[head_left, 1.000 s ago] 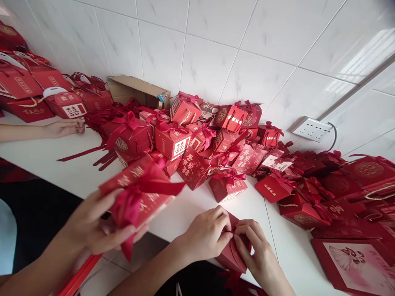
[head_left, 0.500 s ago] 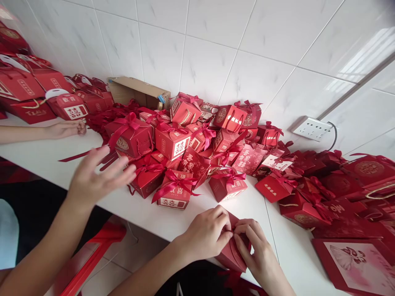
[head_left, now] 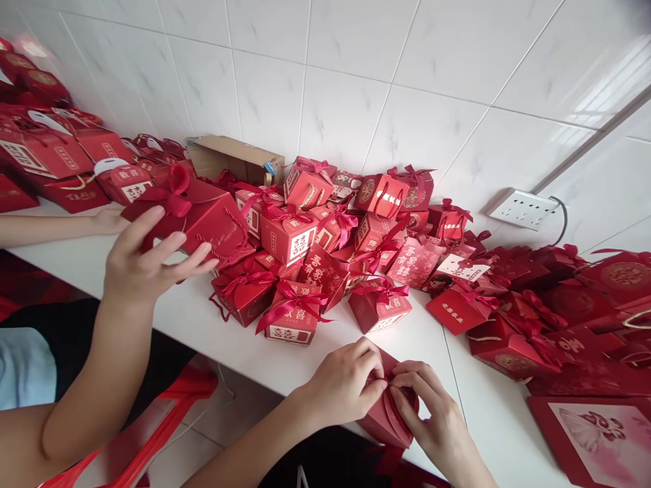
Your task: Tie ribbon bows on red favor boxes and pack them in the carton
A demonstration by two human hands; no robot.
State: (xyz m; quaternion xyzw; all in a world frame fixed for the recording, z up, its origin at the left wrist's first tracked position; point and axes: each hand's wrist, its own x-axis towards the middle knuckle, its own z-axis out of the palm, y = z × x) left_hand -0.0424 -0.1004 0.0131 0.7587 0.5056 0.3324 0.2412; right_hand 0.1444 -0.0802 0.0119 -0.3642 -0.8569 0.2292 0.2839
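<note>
A red gift box [head_left: 379, 421] with curved closing flaps sits at the table's front edge, between my hands. My left hand [head_left: 350, 383] is closed, its thumb and forefinger pinching at the top of the box where the flaps meet. From the other side my right hand [head_left: 424, 407] pinches the same spot, its fingers curled over the flaps. The fingertips nearly touch, and whatever small piece lies between them is hidden. Just beyond stands a finished-looking gift box [head_left: 379, 312] tied with a red bow.
At left, a co-worker's hand [head_left: 157, 261] holds a bow-tied red box [head_left: 211, 210]. Red boxes [head_left: 287, 237] are heaped along the tiled wall, with more at both sides. Behind them is an open cardboard carton [head_left: 231, 159]. A white power strip [head_left: 521, 209] is on the right.
The co-worker at left has lifted a bow-tied box from the pile, and the forearm is more upright. My hands stay pinched at the box top with hardly any movement. The view has shifted slightly.
</note>
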